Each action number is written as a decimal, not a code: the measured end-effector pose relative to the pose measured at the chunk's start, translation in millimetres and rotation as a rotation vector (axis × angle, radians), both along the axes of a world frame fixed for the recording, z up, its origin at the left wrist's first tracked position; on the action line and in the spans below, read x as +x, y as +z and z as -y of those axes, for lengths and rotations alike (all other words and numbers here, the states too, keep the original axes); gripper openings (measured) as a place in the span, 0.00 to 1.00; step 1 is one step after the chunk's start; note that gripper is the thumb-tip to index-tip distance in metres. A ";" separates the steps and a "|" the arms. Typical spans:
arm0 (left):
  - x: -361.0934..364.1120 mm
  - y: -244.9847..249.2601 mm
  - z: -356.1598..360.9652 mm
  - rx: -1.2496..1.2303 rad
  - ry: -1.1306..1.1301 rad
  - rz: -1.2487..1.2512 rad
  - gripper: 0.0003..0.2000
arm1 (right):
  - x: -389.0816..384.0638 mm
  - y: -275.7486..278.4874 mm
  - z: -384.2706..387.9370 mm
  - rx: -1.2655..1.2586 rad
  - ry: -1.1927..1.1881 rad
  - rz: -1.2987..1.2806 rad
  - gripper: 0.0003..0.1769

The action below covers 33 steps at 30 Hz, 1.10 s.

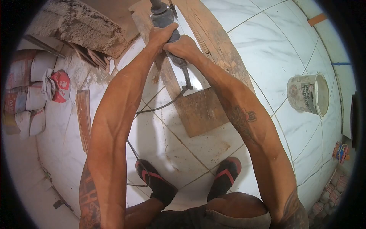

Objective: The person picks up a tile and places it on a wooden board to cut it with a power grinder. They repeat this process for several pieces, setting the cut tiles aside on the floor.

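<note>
My left hand is wrapped round the front of the body of a dark grey corded angle grinder, near the top edge of the view. Just behind it, my right hand grips the grinder's body from the right. The tool's working end is partly cut off by the frame. From its rear the power cord curves away to the left. Under the tool lies a white tile strip on a wooden board.
A longer plank lies beside the board. Dusty rubble, bags and a wood strip are on the left. At right a bucket stands on the tiled floor. The cord loops by my left foot.
</note>
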<state>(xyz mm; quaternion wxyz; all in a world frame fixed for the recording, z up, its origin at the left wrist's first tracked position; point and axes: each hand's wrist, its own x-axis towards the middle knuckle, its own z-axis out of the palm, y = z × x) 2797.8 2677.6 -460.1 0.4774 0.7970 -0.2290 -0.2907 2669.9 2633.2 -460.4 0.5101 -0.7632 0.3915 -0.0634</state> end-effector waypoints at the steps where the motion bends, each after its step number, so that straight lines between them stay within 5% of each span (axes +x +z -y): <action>1: 0.4 -0.7 -0.1 0.016 0.000 0.007 0.28 | -0.8 1.4 -0.7 -0.001 0.001 -0.009 0.39; 33: -25.6 -9.7 -17.8 -0.025 0.039 0.019 0.28 | -34.0 9.2 -23.1 -0.005 0.010 -0.001 0.42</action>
